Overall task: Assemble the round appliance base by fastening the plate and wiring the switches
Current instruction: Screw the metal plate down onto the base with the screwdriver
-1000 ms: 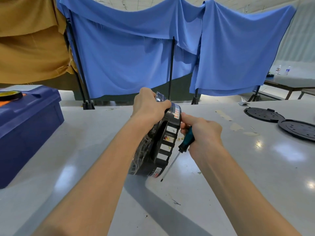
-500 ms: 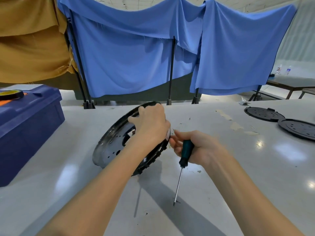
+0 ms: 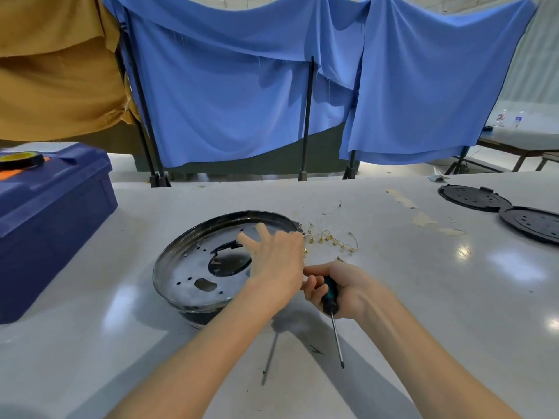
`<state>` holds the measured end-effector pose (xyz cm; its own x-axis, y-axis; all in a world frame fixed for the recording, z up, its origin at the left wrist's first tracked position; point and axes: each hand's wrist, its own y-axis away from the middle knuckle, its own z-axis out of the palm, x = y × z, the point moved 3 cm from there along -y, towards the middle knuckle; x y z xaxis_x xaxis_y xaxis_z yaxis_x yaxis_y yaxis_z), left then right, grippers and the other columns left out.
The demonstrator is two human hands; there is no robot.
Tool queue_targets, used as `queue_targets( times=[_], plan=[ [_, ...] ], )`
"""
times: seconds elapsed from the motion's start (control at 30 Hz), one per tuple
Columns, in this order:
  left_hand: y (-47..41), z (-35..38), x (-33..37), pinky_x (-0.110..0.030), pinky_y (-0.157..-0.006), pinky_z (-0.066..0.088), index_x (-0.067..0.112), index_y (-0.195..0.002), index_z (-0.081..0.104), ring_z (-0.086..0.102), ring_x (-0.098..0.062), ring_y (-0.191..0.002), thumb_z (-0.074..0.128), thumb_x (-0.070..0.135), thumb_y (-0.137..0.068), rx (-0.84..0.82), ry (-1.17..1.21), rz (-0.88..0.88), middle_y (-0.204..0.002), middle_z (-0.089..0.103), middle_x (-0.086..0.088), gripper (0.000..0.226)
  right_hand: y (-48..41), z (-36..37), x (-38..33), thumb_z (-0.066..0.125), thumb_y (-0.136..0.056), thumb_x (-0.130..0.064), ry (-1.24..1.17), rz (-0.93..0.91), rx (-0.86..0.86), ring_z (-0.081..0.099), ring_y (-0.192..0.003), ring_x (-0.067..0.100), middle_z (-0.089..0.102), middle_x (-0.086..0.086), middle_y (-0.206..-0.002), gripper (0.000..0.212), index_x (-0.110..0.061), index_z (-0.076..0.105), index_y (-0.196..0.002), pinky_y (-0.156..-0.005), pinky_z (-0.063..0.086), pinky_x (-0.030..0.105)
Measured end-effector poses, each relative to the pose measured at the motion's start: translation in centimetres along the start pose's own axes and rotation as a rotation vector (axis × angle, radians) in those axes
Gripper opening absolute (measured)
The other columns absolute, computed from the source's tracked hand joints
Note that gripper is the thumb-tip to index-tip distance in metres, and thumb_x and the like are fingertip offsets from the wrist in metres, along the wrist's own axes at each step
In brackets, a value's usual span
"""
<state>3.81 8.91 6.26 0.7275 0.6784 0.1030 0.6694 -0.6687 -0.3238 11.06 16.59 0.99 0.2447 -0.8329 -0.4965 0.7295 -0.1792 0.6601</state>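
Note:
The round appliance base [image 3: 193,267] lies flat on the white table, its shiny metal plate facing up with a large dark centre hole. My left hand [image 3: 276,261] hovers over the plate's right side with fingers spread and straight, gripping nothing. My right hand [image 3: 335,290] grips a screwdriver [image 3: 331,309] with a teal and black handle, its shaft pointing down toward me, tip just above the table. A string of small brass terminals on wire [image 3: 328,238] lies just right of the base.
A dark blue toolbox [image 3: 51,213] with a tape roll [image 3: 18,160] on its lid stands at the left. Two round black plates [image 3: 472,198] [image 3: 532,222] lie at the far right. Blue cloth on black stands hangs behind the table's far edge.
The base went from standing on edge in my left hand to lying flat, plate up. My left hand let go and opened. The screwdriver hand dropped lower and nearer to me.

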Motion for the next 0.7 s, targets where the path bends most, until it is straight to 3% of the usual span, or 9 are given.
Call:
queue_targets(
  times=[0.13, 0.27, 0.37, 0.43, 0.5, 0.6, 0.7],
  plan=[
    [0.7, 1.2, 0.3, -0.059, -0.093, 0.029, 0.019, -0.080, 0.037, 0.037, -0.032, -0.106, 0.050, 0.004, -0.089, -0.068, -0.016, 0.037, -0.066, 0.033, 0.000, 0.022, -0.6, -0.6, 0.7, 0.046, -0.093, -0.001, -0.150, 0.033, -0.053, 0.048, -0.030, 0.019, 0.050, 0.012, -0.051, 0.024, 0.001, 0.052, -0.070, -0.025, 0.035, 0.016],
    [1.3, 1.4, 0.2, -0.053, -0.087, 0.027, 0.019, -0.087, 0.043, 0.038, -0.034, -0.108, 0.041, 0.022, -0.100, -0.076, -0.030, 0.101, -0.070, 0.039, 0.001, 0.013, -1.0, -0.9, 1.3, 0.044, -0.090, 0.000, -0.233, 0.052, -0.072, 0.050, -0.031, 0.020, 0.052, 0.013, -0.054, 0.019, 0.001, 0.052, -0.073, -0.026, 0.037, 0.017],
    [1.0, 0.9, -0.6, -0.055, -0.086, 0.026, 0.024, -0.108, 0.043, 0.038, -0.036, -0.107, 0.033, 0.022, -0.101, -0.121, 0.025, 0.213, -0.066, 0.034, 0.001, 0.012, -1.2, -1.1, 1.4, 0.046, -0.088, 0.002, -0.225, 0.047, -0.075, 0.051, -0.034, 0.020, 0.052, 0.013, -0.070, 0.011, 0.001, 0.052, -0.080, -0.027, 0.040, 0.019],
    [0.7, 0.7, -1.5, -0.052, -0.088, 0.026, 0.023, -0.103, 0.046, 0.038, -0.033, -0.107, 0.028, 0.025, -0.104, -0.155, 0.106, 0.200, -0.074, 0.046, 0.001, 0.018, -1.4, -1.2, 1.4, 0.045, -0.092, 0.001, -0.225, 0.049, -0.062, 0.052, -0.035, 0.020, 0.050, 0.012, -0.080, 0.008, 0.001, 0.051, -0.087, -0.028, 0.041, 0.020],
    [0.6, 1.1, -2.2, -0.048, -0.086, 0.024, 0.023, -0.095, 0.051, 0.038, -0.026, -0.107, 0.023, 0.037, -0.105, -0.209, 0.186, 0.178, -0.087, 0.055, 0.001, 0.032, -1.3, -1.0, 1.5, 0.046, -0.093, 0.001, -0.212, 0.048, -0.051, 0.053, -0.036, 0.021, 0.052, 0.014, -0.074, 0.006, 0.002, 0.051, -0.089, -0.029, 0.043, 0.021],
    [0.6, 2.1, -2.7, -0.048, -0.088, 0.024, 0.027, -0.086, 0.049, 0.035, -0.020, -0.102, 0.026, 0.041, -0.104, -0.247, 0.291, 0.157, -0.082, 0.050, 0.005, 0.032, -1.0, -0.6, 1.6, 0.047, -0.091, 0.002, -0.210, 0.047, -0.047, 0.054, -0.036, 0.022, 0.053, 0.016, -0.068, 0.003, 0.001, 0.050, -0.092, -0.029, 0.044, 0.022],
    [0.6, 2.7, -2.9, -0.045, -0.084, 0.028, 0.028, -0.081, 0.044, 0.039, -0.024, -0.102, 0.027, 0.033, -0.104, -0.238, 0.333, 0.123, -0.072, 0.041, 0.010, 0.029, -0.2, -0.2, 1.4, 0.047, -0.091, 0.002, -0.245, 0.060, -0.065, 0.055, -0.036, 0.024, 0.052, 0.015, -0.067, 0.005, 0.002, 0.052, -0.089, -0.028, 0.044, 0.023]
  ],
)
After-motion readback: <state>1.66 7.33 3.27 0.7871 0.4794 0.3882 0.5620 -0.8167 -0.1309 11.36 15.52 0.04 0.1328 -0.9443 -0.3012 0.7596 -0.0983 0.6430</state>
